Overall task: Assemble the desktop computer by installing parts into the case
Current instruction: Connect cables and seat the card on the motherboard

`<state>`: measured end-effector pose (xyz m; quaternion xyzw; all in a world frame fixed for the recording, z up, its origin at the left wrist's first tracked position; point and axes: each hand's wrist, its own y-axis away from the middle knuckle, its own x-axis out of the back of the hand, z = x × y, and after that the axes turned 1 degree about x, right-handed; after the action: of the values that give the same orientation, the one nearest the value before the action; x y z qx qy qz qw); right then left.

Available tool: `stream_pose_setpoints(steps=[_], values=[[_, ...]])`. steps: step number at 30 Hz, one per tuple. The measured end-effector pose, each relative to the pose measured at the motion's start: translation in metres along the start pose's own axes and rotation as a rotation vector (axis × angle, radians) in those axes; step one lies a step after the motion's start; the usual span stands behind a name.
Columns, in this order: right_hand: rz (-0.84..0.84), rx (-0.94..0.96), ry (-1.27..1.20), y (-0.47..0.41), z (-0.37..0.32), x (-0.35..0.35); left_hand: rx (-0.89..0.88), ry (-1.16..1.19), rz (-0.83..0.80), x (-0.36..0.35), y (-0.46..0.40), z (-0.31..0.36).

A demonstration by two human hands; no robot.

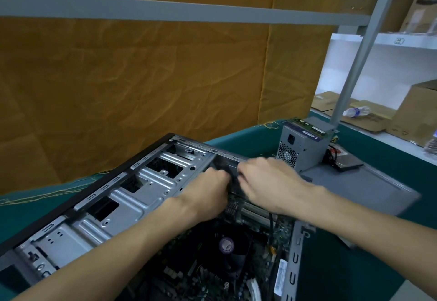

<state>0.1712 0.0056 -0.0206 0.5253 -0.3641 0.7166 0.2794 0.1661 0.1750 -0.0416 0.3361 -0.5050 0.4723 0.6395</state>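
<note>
Head view: motherboard (212, 265) is in my case (132, 196); left hand (208, 189) and right hand (269, 182) curl around a dark part, blurred; power supply (300, 144) waits outside.

Both hands, left (208, 190) and right (272, 182), reach inside open case (132, 196); grip blurred.

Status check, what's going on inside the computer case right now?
Left hand and right hand both inside the open case, gripping a dark part; blurred. Power supply sits outside on the table. Nothing blocking.
</note>
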Motion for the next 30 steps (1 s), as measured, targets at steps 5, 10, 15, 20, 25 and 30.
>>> stream_pose_setpoints(steps=[5, 10, 15, 20, 25, 30], values=[[-0.074, -0.220, -0.026, 0.017, 0.039, 0.002, -0.171, -0.277, 0.356, 0.005, -0.023, -0.007], [-0.167, -0.270, -0.235, 0.006, 0.061, -0.020, -0.138, -0.454, 0.019, 0.025, -0.045, -0.025], [-0.148, -0.185, -0.248, -0.004, 0.072, -0.022, -0.150, -0.536, 0.040, 0.023, -0.051, -0.033], [-0.178, -0.103, -0.315, -0.042, 0.065, -0.022, -0.040, -0.604, 0.040, 0.034, -0.045, -0.057], [-0.151, -0.031, -0.285, -0.084, 0.050, -0.021, 0.066, -0.594, 0.006, 0.045, -0.030, -0.086], [0.037, 0.040, 0.105, -0.098, 0.028, -0.016, 0.138, -0.436, 0.033, 0.044, -0.014, -0.099]])
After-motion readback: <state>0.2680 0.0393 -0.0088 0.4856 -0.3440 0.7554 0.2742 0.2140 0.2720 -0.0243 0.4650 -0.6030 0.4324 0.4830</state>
